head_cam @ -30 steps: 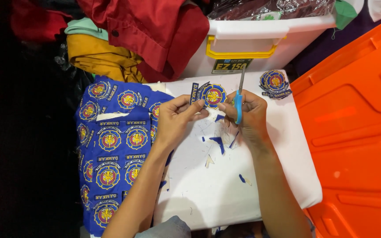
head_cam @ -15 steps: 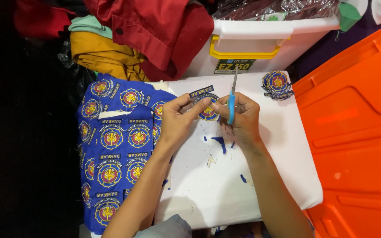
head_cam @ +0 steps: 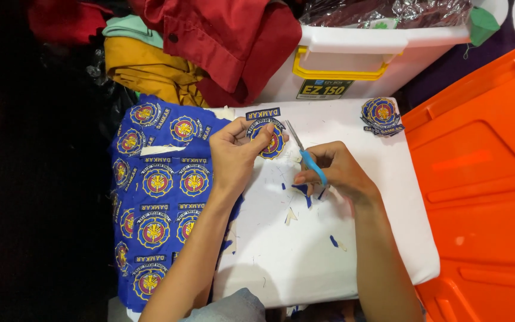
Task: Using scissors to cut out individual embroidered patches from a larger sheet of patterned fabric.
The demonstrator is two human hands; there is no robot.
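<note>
— How much of the cutting is done, as far as can be seen?

— One round embroidered patch [head_cam: 267, 138] is being trimmed at the far edge of the white board [head_cam: 305, 262]. It is pinched between thumb and fingers of the left hand [head_cam: 236, 156], and a small rectangular label strip [head_cam: 263, 112] is seen just above it. The blue-handled scissors [head_cam: 305, 154] are gripped in the right hand [head_cam: 332, 173], with the blades laid against the patch's right edge.

— And what is finished?

— A small stack of cut patches [head_cam: 381, 115] is set apart near the board's far right corner. Blue and white offcuts [head_cam: 301, 189] are scattered under the hands, so some trimming is judged to be behind.

— What is left?

— Most of it, it seems. The blue sheet of uncut patches [head_cam: 156, 197] is spread at the left, and many emblems are counted on it, none yet separated. Whether the scissor blades are parted cannot be told.
</note>
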